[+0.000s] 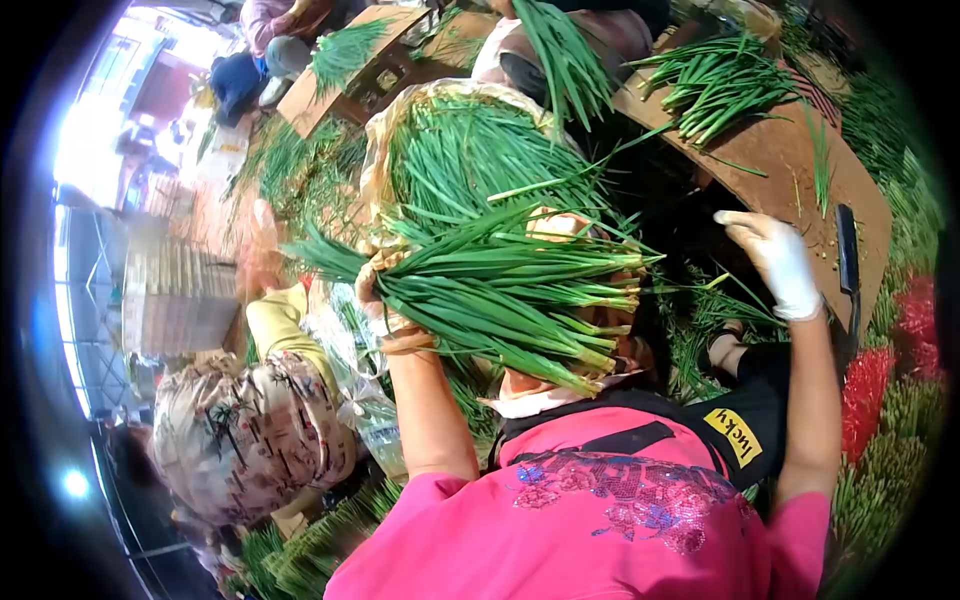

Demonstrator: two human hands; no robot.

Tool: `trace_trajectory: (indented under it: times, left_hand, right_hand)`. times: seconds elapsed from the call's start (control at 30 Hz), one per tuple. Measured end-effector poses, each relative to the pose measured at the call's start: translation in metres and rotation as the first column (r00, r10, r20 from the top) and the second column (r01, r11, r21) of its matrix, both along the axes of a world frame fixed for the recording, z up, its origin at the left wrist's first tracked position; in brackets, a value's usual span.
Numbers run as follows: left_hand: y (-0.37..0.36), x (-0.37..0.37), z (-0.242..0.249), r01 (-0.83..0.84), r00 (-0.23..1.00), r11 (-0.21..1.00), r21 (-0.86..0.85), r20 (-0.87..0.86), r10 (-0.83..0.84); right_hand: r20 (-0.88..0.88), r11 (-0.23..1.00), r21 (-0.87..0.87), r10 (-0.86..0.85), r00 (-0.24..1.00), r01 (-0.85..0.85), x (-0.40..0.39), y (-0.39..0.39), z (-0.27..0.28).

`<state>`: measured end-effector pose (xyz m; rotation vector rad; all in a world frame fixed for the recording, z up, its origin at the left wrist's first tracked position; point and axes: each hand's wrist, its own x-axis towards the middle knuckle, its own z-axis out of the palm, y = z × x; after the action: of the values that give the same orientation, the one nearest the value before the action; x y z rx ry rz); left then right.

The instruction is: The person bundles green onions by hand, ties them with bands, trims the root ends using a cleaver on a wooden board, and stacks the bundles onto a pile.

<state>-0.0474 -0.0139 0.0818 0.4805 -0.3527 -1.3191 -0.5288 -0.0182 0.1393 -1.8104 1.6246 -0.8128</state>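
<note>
A thick bunch of long green stalks [500, 290] with pale cut ends pointing right lies across my lap. Wrapped round its leafy left part is my left hand [378, 290], in a light glove. My right hand [770, 258], in a white glove, is off to the right of the bunch near the board's edge, fingers stretched out, with nothing visible in it. Beyond the bunch stands a large pale sack [376, 180] full of green leaves. On the brown board [850, 185] at the right lie more green stalks [715, 90] and a dark-bladed knife [848, 250].
A person in a patterned top [250, 430] bends at the left, near stacked crates [175, 295]. Other people sit at the far side, one with a green bunch [560, 55]. Red ties [865, 400] and greens lie at the right.
</note>
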Motion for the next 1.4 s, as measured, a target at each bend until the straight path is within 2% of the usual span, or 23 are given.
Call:
trace_trajectory:
  times: [0.1,0.17,0.2,0.23,0.3,0.37,0.43,0.5,0.57,0.63,0.7,0.77,0.83,0.93,0.97,1.0,1.07,1.13,1.2,1.23,1.3,1.37,1.4]
  left_hand:
    - [-0.003,-0.009,0.016,-0.022,0.999,0.999,-0.026,0.030,0.023]
    - [-0.006,-0.005,0.017,-0.003,0.998,0.997,-0.076,-0.056,-0.001]
    - [-0.005,-0.002,0.022,0.012,0.999,0.998,-0.063,0.033,-0.010]
    - [-0.008,-0.002,0.023,0.140,0.986,0.957,-0.253,-0.050,-0.158]
    - [0.003,-0.010,0.034,0.034,0.996,0.999,-0.038,-0.078,-0.037]
    - [-0.001,0.012,0.012,-0.033,0.999,0.999,-0.032,-0.038,0.032]
    - [0.004,0.002,0.021,-0.112,0.991,0.991,0.068,-0.060,0.116]
    - [0.002,0.029,-0.012,-0.054,0.994,0.997,0.058,-0.095,0.060]
    - [0.003,0.002,0.017,-0.072,0.996,0.996,0.060,-0.039,0.074]
    - [-0.002,0.006,0.014,0.019,0.999,0.999,-0.048,-0.037,-0.021]
    - [-0.004,-0.007,0.028,-0.042,0.999,0.999,-0.009,-0.023,0.041]
    - [0.000,-0.026,0.051,-0.056,0.998,0.998,0.013,-0.003,0.056]
    - [0.003,-0.027,0.057,-0.039,0.999,0.997,0.073,0.023,0.037]
    - [0.004,-0.013,0.045,-0.133,0.991,0.980,0.149,0.053,0.127]
    - [0.003,-0.005,0.037,-0.159,0.986,0.972,0.176,0.082,0.147]
    - [0.002,-0.004,0.031,-0.168,0.986,0.968,0.185,0.045,0.163]
    - [0.000,0.003,0.019,-0.147,0.989,0.979,0.142,-0.003,0.149]
    - [0.000,0.015,0.006,-0.089,0.995,0.993,0.074,-0.048,0.093]
    - [0.001,0.007,0.011,-0.083,0.996,0.991,0.100,-0.027,0.086]
    - [0.000,0.002,0.016,-0.078,0.997,0.991,0.113,-0.015,0.080]
    - [-0.001,-0.005,0.020,-0.131,0.991,0.975,0.177,-0.005,0.134]
    - [-0.005,0.000,0.016,-0.140,0.989,0.964,0.225,-0.012,0.147]
    - [-0.006,0.001,0.015,-0.162,0.986,0.956,0.243,0.018,0.163]
  right_hand:
    - [0.002,0.952,0.249,0.182,0.983,-0.177,0.056,-0.028,-0.015]
    - [0.137,0.900,0.283,0.305,0.942,-0.332,0.085,-0.030,-0.040]
    - [0.082,0.861,0.382,0.330,0.940,-0.335,0.086,-0.029,-0.042]
    - [0.033,0.811,0.480,0.364,0.931,-0.334,0.089,-0.028,-0.043]
    - [-0.598,0.905,0.291,0.425,0.680,-0.311,0.053,-0.027,-0.074]
    - [-0.760,0.867,0.496,0.457,0.463,-0.042,-0.020,-0.023,-0.133]
    - [-0.782,0.962,0.271,0.223,0.582,-0.005,-0.043,-0.006,-0.116]
    - [-0.434,0.983,-0.123,0.068,0.898,-0.134,-0.008,0.011,-0.061]
    - [-0.262,0.945,-0.202,0.200,0.944,-0.256,0.051,0.020,-0.006]
    - [-0.260,0.823,-0.364,0.361,0.896,-0.437,0.105,0.030,0.022]
    - [-0.146,0.761,-0.366,0.521,0.841,-0.535,0.157,0.041,0.039]
    - [-0.326,0.710,-0.352,0.518,0.791,-0.610,0.200,0.045,0.032]
    - [-0.320,0.685,-0.330,0.567,0.759,-0.650,0.211,0.045,0.015]
    - [0.012,0.695,-0.314,0.684,0.730,-0.646,0.170,0.061,0.009]
    - [-0.026,0.718,-0.247,0.667,0.745,-0.651,0.148,0.069,0.005]
    - [0.152,0.757,-0.010,0.647,0.747,-0.653,0.123,0.073,0.011]
    - [-0.079,0.792,-0.048,0.604,0.793,-0.608,0.072,0.079,-0.008]
    - [-0.284,0.833,0.103,0.548,0.787,-0.543,0.022,0.083,-0.017]
    - [-0.651,0.826,0.390,0.559,0.513,-0.407,-0.026,0.085,-0.048]
    - [-0.732,0.833,0.412,0.544,0.410,-0.369,-0.049,0.090,-0.069]
    - [-0.559,0.838,0.329,0.545,0.625,-0.437,-0.016,0.080,-0.011]
    - [-0.467,0.859,-0.138,0.383,0.797,-0.493,0.018,0.070,0.001]
    - [-0.337,0.885,-0.223,0.323,0.884,-0.408,0.041,0.063,0.007]
